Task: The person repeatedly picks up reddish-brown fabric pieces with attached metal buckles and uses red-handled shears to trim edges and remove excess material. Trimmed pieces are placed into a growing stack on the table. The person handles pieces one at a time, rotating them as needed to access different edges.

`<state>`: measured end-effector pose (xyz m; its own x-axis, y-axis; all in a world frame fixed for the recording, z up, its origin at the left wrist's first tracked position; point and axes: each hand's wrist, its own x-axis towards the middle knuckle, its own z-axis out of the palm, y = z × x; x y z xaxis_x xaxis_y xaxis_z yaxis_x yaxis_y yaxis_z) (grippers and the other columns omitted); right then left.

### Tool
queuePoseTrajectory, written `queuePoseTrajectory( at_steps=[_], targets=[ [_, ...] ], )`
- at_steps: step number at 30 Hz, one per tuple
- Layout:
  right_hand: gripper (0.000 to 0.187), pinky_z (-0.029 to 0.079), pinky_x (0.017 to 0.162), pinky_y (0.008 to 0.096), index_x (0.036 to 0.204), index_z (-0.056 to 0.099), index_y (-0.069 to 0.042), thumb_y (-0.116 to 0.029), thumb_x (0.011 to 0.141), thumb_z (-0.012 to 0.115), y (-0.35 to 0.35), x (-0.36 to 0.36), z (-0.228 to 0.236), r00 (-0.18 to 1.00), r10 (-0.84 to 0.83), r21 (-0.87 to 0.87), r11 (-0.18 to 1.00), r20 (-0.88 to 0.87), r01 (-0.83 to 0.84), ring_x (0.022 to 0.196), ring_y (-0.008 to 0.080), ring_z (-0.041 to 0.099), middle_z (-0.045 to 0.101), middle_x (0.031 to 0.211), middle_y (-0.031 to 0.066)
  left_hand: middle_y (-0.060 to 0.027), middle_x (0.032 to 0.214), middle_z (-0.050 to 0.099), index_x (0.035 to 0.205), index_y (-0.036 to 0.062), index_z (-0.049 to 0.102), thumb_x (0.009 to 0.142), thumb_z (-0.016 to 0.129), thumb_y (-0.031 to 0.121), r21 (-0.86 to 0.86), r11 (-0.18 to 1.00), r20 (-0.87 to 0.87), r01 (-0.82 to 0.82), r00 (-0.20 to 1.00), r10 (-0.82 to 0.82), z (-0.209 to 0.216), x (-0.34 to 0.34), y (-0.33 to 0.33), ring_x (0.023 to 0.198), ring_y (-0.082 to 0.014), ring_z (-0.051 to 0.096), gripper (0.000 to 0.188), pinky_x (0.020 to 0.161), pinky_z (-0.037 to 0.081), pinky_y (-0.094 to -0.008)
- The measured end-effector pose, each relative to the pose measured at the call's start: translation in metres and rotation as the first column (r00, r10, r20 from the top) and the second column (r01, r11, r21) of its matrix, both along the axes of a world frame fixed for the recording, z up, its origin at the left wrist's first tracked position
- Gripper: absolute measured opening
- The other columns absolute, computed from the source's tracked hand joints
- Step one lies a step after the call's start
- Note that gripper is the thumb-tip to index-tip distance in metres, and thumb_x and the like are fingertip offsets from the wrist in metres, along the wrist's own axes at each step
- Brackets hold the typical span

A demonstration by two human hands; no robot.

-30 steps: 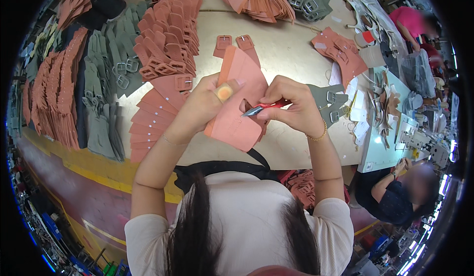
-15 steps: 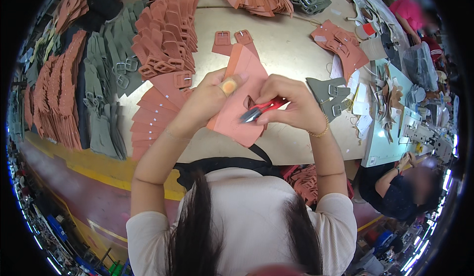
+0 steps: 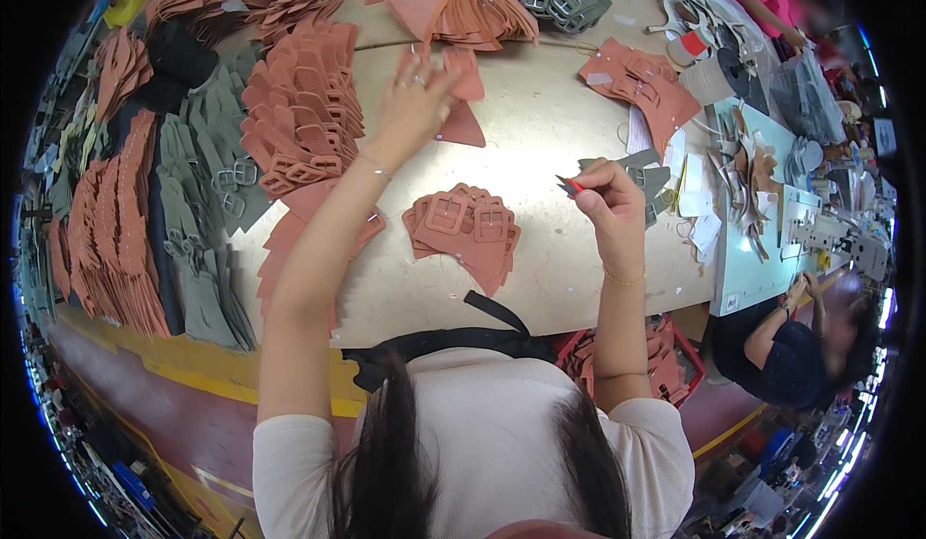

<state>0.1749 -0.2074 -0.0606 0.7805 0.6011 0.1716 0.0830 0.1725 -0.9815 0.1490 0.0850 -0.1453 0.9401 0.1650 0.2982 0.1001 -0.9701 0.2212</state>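
Observation:
My left hand (image 3: 417,105) reaches over the far middle of the table, its fingers spread and a little blurred. It is at a salmon-coloured leather piece with straps (image 3: 465,74), and whether it touches it I cannot tell. Red-handled thread snips (image 3: 571,187) with dark blades are in my right hand (image 3: 613,199), points toward the left, above the table. Between my forearms lies a small fanned stack of salmon leather pieces (image 3: 463,235) with covered buckles. Under my left forearm, more salmon pieces (image 3: 313,201) overlap in a fan.
Rows of salmon straps (image 3: 304,105) and green straps (image 3: 198,249) fill the left side. More buckled pieces (image 3: 463,8) lie at the back. Green buckled pieces (image 3: 656,182), a thread cone (image 3: 704,83) and a sewing machine (image 3: 820,235) are on the right. Two other people sit or stand at right.
The salmon piece held in both hands has left them. My left hand has moved away toward the far side; my right hand has drawn right with the snips. The fanned stack is now uncovered.

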Motion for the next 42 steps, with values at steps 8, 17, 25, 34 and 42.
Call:
queuePoseTrajectory(
  at_steps=[8,17,25,34,42],
  targets=[
    [0.018,0.041,0.066,0.0179,0.091,0.06,-0.001,-0.012,0.084,0.073,-0.02,0.001,-0.008,0.996,-0.062,-0.088,0.995,-0.07,0.055,0.073,0.0037,0.05,0.057,0.084,-0.0017,-0.0151,0.157,0.017,0.15,0.0276,0.03,0.094,0.044,0.053,0.09,0.996,-0.258,0.012,0.966,0.012,-0.071,-0.016,-0.022,0.145,-0.0364,0.011,0.063,0.114,0.005,-0.0583],
    [0.032,0.037,0.064,0.0173,0.102,0.058,-0.003,-0.028,0.087,0.071,-0.002,-0.018,-0.02,0.988,-0.05,-0.085,0.996,-0.145,0.038,0.073,0.0036,0.046,0.056,0.085,-0.0026,-0.0184,0.138,0.045,0.137,0.0145,0.05,0.086,0.061,0.037,-0.287,0.954,-0.364,-0.086,0.931,-0.025,-0.032,-0.028,-0.01,0.13,-0.0364,0.038,0.057,0.106,0.03,-0.054],
    [0.026,0.038,0.064,0.0166,0.1,0.059,-0.001,-0.021,0.088,0.071,-0.012,-0.02,-0.021,0.988,-0.039,-0.178,0.984,-0.152,0.011,0.072,0.0017,0.046,0.057,0.083,-0.0043,-0.0229,0.099,0.064,0.111,0.0002,0.058,0.072,0.078,0.023,-0.414,0.857,-0.273,-0.306,0.94,0.203,-0.038,0.001,0.012,0.094,-0.0343,0.064,0.049,0.08,0.05,-0.041],
    [0.024,0.037,0.064,0.0166,0.1,0.06,-0.001,-0.022,0.09,0.069,-0.012,-0.02,-0.026,0.981,-0.038,-0.192,0.981,-0.192,0.0,0.071,0.0011,0.046,0.057,0.083,-0.0044,-0.0113,0.077,0.06,0.107,0.0008,0.057,0.072,0.081,0.022,-0.619,0.7,-0.285,-0.356,0.932,0.223,-0.03,-0.035,0.003,0.069,-0.022,0.059,0.047,0.064,0.049,-0.0349],
    [0.035,0.029,0.054,0.0164,0.116,0.058,0.0,-0.03,0.1,0.051,-0.008,-0.022,-0.03,0.967,-0.067,-0.172,0.985,-0.245,0.025,0.06,0.0034,0.035,0.051,0.083,-0.0017,-0.0194,0.105,0.055,0.114,-0.0003,0.055,0.077,0.077,0.023,-0.657,0.707,-0.215,-0.263,0.964,0.158,0.013,-0.086,-0.041,0.094,-0.0325,0.057,0.049,0.08,0.046,-0.0403]
  ],
)
